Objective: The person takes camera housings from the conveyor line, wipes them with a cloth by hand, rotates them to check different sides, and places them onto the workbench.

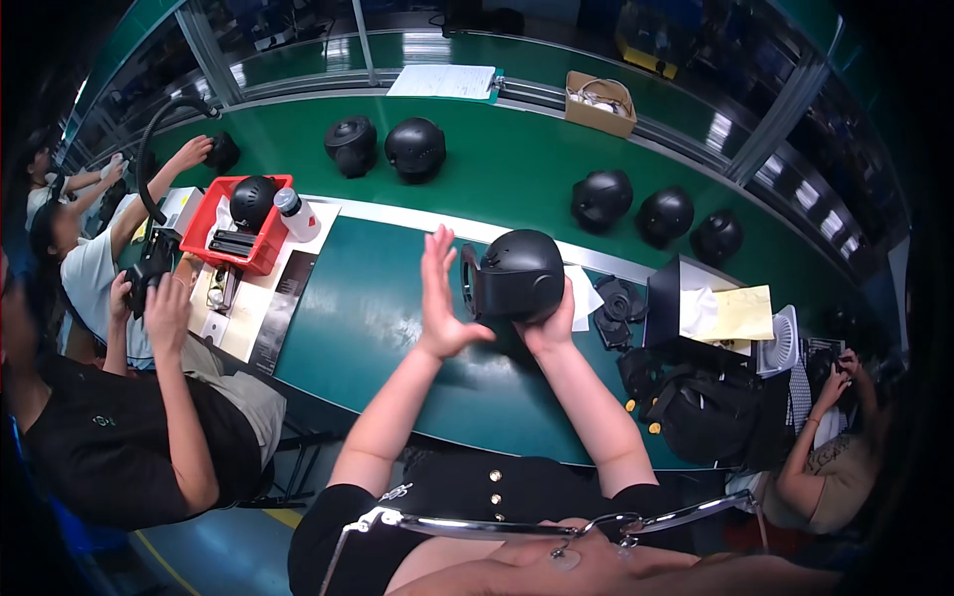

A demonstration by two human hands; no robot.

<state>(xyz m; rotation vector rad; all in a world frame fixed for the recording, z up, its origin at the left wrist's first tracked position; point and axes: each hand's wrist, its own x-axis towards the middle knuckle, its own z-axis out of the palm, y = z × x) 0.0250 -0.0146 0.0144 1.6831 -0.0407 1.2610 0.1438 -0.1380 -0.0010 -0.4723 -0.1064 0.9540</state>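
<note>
A glossy black helmet (pixel 531 266) is held up above the green table (pixel 338 328), in front of my chest. My right hand (pixel 549 320) supports it from below and on its right side, with some fingers hidden behind the shell. A curved black band or rim stands out on the helmet's left side. Just left of that rim my left hand (pixel 444 303) is raised with its fingers stretched out and thumb apart, holding nothing. Black straps or padding pieces (pixel 618 306) lie to the right of the helmet, beside a white sheet (pixel 584 296).
Black helmets (pixel 415 149) stand along the green belt behind the table. At left are a red basket (pixel 262 260) and a white bottle (pixel 296 216); at right, an open box (pixel 686 338) and a black bag (pixel 701 412). Co-workers sit on both sides, one in a black shirt (pixel 119 447).
</note>
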